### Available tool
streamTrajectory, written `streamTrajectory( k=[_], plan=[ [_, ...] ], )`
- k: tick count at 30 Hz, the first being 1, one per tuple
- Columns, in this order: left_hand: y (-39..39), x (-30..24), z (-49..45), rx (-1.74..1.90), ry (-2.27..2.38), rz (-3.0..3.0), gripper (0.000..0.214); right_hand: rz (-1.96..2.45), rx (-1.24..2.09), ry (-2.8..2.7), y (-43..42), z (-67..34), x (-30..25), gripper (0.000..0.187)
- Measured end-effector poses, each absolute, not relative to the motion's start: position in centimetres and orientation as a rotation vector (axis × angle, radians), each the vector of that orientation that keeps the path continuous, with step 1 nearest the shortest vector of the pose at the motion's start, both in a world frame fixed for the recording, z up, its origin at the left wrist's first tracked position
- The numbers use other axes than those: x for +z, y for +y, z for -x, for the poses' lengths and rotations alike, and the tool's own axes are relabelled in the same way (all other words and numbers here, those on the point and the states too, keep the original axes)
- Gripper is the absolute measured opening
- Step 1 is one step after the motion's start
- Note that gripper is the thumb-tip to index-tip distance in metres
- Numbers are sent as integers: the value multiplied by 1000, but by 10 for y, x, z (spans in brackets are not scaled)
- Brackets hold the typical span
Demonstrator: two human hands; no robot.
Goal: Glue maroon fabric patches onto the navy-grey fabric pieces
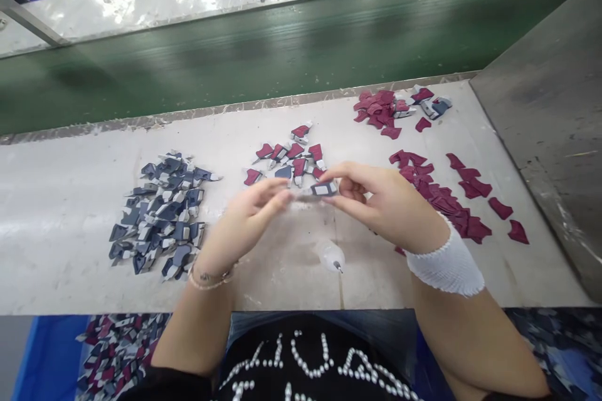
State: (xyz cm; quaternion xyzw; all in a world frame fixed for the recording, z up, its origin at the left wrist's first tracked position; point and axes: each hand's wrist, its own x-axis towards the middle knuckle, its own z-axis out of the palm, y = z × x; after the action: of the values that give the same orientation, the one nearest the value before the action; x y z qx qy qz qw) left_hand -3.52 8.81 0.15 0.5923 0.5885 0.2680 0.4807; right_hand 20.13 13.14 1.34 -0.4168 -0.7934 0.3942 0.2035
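Note:
A small dark-blue and pale grey plastic part (323,189) is pinched between the thumb and forefinger of my right hand (383,200), whose other fingers are curled. Its blurred pale end reaches the thumb and fingertips of my left hand (249,216), which close about it. Just beyond my hands lie several similar parts with maroon pieces on top (295,150). A translucent squeeze bottle with a thin metal tip (332,255) lies on the table nearer to me. Loose maroon pieces (442,200) spread beside my right wrist.
A heap of dark-blue and grey parts (164,213) covers the left of the white table (263,282). More maroon pieces (376,109) sit at the back right. Behind runs a green conveyor belt (235,59); a metal panel (550,113) bounds the right. A blue bin (51,351) stands below left.

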Motion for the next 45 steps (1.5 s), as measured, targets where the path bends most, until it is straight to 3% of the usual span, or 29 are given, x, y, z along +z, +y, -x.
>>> streamTrajectory(
  k=[3, 9, 14, 18, 24, 27, 29, 34, 36, 40, 42, 45],
  plan=[
    [72, 23, 73, 610, 2045, -1756, 29, 1256, 1097, -2206, 129, -202, 15, 50],
    [7, 30, 140, -219, 1876, -2030, 31, 1154, 1178, -2202, 94, -231, 15, 24],
    [-18, 8, 145, -383, 1882, -2048, 40, 1134, 1429, -2277, 61, -228, -15, 38],
    [-8, 4, 145, -257, 1867, -2063, 39, 1230, 1501, -2190, 59, -209, -34, 31],
    [13, -22, 100, 359, 1480, -2100, 43, 1394, 1527, -2067, 62, -216, -28, 57],
    [18, -37, 84, 610, 1572, -1990, 47, 1422, 1512, -1934, 69, -227, -14, 59],
    [15, -41, 81, 662, 1722, -1861, 51, 1427, 1453, -1832, 78, -231, 0, 53],
    [22, -34, 81, 602, 1764, -1714, 10, 1166, 1546, -1477, 111, -224, 28, 35],
    [43, -27, 78, 576, 1689, -1683, 13, 848, 1756, -1386, 129, -216, 27, 43],
    [98, -10, 56, 752, 1476, -1626, 24, 792, 1713, -1354, 159, -207, 5, 65],
    [113, -7, 43, 886, 1346, -1400, 30, 785, 1714, -1356, 160, -207, -6, 66],
    [114, -12, 29, 944, 1150, -964, 33, 760, 1773, -1385, 147, -207, -8, 52]
  ],
)
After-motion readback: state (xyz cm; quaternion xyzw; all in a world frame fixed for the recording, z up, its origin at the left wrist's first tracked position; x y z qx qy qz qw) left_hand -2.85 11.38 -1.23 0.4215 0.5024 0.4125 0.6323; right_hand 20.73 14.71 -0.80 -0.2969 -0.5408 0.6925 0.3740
